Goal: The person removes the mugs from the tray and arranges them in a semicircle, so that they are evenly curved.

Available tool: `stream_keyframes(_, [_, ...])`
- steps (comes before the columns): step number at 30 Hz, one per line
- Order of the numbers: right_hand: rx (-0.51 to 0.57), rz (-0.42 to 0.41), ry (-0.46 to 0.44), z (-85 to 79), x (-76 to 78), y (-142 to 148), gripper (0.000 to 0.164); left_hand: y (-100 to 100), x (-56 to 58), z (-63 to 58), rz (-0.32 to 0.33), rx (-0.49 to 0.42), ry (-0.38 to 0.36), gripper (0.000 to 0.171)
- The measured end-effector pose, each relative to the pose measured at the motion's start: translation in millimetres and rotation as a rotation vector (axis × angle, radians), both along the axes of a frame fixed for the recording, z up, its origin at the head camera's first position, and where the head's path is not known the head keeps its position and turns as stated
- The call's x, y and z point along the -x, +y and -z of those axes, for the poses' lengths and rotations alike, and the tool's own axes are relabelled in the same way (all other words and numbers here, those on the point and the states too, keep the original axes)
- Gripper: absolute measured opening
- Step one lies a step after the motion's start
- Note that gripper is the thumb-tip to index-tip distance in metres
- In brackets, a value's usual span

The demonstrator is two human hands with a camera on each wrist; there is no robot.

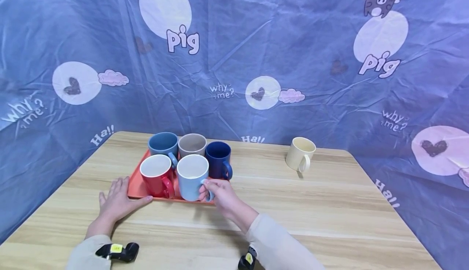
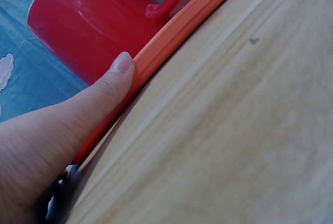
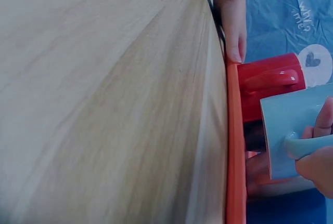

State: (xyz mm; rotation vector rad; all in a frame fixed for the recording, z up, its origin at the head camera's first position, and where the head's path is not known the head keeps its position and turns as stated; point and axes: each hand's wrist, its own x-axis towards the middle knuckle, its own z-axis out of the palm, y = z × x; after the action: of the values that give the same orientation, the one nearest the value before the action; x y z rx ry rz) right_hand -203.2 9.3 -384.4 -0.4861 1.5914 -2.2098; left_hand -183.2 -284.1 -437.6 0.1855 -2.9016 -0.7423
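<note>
Handle (image 3: 307, 147) of the light-blue mug (image 1: 191, 182) sits within the right-hand grip (image 1: 228, 198), thumb and fingers pinched round it, sleeve reaching in from the lower right. That mug is nearly upright, white inside, over the near part of an orange tray (image 1: 136, 186); in the right wrist view its base shows clear of the tray's rim. The left-hand grip (image 1: 116, 201) is spread wide at the tray's near left corner, holding nothing in its fingers; its thumb (image 2: 106, 86) touches the near rim, just beside the red mug (image 1: 152, 185), as the left wrist view shows. The red mug stands upright to the left of the light-blue one, its handle turned toward the near side. Behind them on the tray are a teal-blue mug (image 1: 155, 143) at the left, a taupe mug (image 1: 191, 144) in the middle and a navy mug (image 1: 214, 164) to the right. Well apart, farther right on the wood-grained counter (image 1: 329, 205), a cream mug (image 1: 294, 159) stands upright near the blue pig-print cloth (image 1: 315, 50) hanging behind.
</note>
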Motion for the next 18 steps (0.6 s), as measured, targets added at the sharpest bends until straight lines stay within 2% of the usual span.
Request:
stream_keyframes(11, [0.007, 0.011, -0.001, -13.3, -6.9, 33, 0.027, 1, 0.5, 0.5, 0.004, -0.004, -0.014, 0.116])
stream_keyframes(18, [0.02, 0.031, 0.028, -23.7, -5.3, 60, 0.031, -3, 1.0, 3.2, 0.004, 0.023, 0.003, 0.115])
